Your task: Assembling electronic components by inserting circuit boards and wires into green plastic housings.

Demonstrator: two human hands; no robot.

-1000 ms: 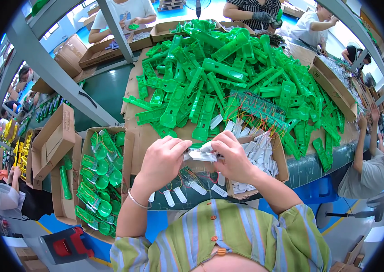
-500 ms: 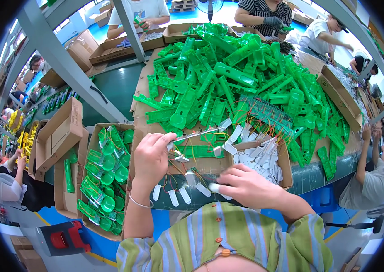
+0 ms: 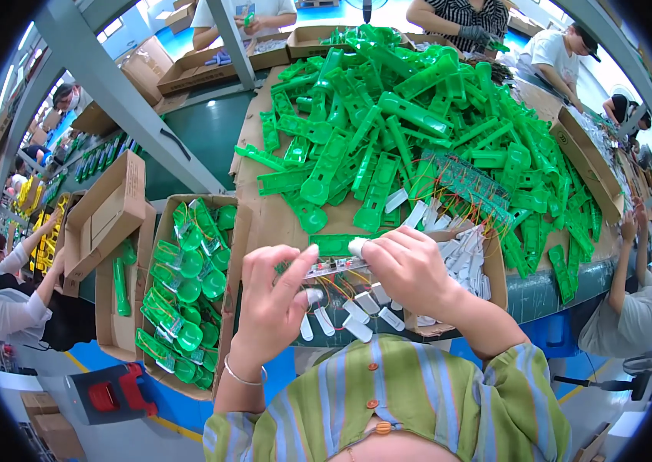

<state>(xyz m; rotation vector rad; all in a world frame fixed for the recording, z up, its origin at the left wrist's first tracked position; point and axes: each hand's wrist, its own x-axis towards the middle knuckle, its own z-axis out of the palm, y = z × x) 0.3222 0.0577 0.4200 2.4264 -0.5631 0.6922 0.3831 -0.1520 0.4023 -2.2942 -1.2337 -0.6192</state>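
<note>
A narrow circuit board strip point(image 3: 335, 267) is held level over the table's near edge. My left hand point(image 3: 270, 296) pinches its left end, and my right hand point(image 3: 411, 269) closes on its right end, a white cover on one fingertip. Thin red and yellow wires point(image 3: 334, 285) run down from the strip to several white plastic tabs point(image 3: 357, 312), which dangle over the edge. Just behind the strip a green plastic housing point(image 3: 334, 244) lies on the cardboard. Beside my right hand, a cardboard box point(image 3: 498, 281) contains many loose white tabs point(image 3: 464, 262).
A large heap of green housings point(image 3: 418, 115) covers the table beyond, with a wired green circuit panel point(image 3: 464, 181) on it. At left stands a carton point(image 3: 237, 254) of green housings with boards. A grey metal post point(image 3: 126, 100) slants across the left. Other people work around the table.
The strip has come down and nearer, now level. My right hand has moved up from the dangling tabs to the strip's right end. My left hand has shifted slightly right and nearer.
</note>
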